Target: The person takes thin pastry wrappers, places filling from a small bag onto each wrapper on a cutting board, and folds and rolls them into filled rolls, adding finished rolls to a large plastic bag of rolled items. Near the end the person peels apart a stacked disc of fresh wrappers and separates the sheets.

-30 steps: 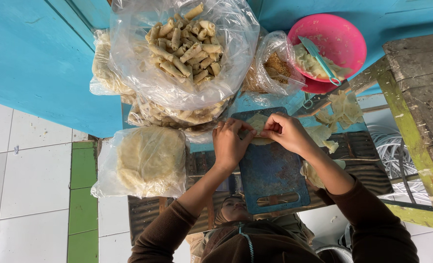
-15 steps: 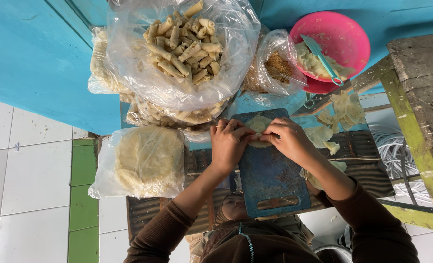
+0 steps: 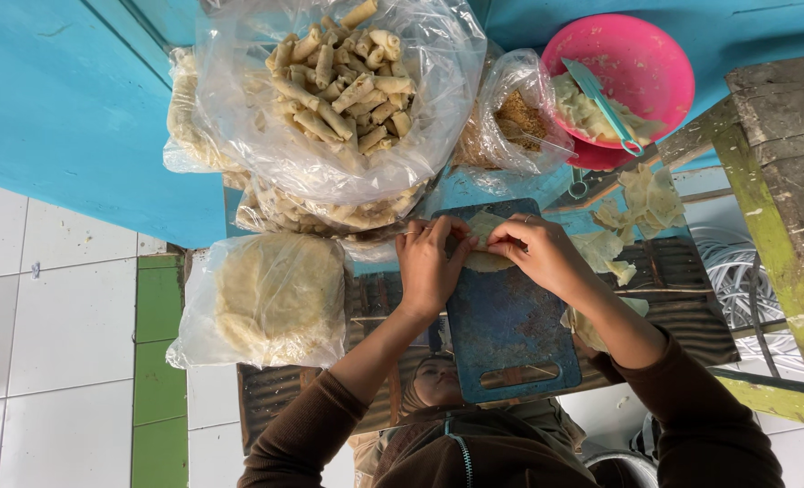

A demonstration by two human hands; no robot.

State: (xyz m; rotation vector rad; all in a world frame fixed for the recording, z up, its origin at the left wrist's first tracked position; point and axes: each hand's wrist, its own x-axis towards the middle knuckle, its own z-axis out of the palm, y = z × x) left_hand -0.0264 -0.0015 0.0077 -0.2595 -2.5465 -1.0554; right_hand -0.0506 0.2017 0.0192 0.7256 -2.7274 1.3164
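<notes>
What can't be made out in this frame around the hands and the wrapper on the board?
- Head view: the wrapper on the blue cutting board is mostly covered by the left hand and right hand; any filling is hidden.
- Lower layers of rolls in the big clear bag are blurred by plastic.
- The pink bowl hides a second bowl's contents.

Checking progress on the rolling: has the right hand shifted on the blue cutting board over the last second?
Barely. The right hand sits on the wrapper at the top edge of the blue cutting board, level with the left hand, much as before; only the fingers look slightly more curled.
</notes>
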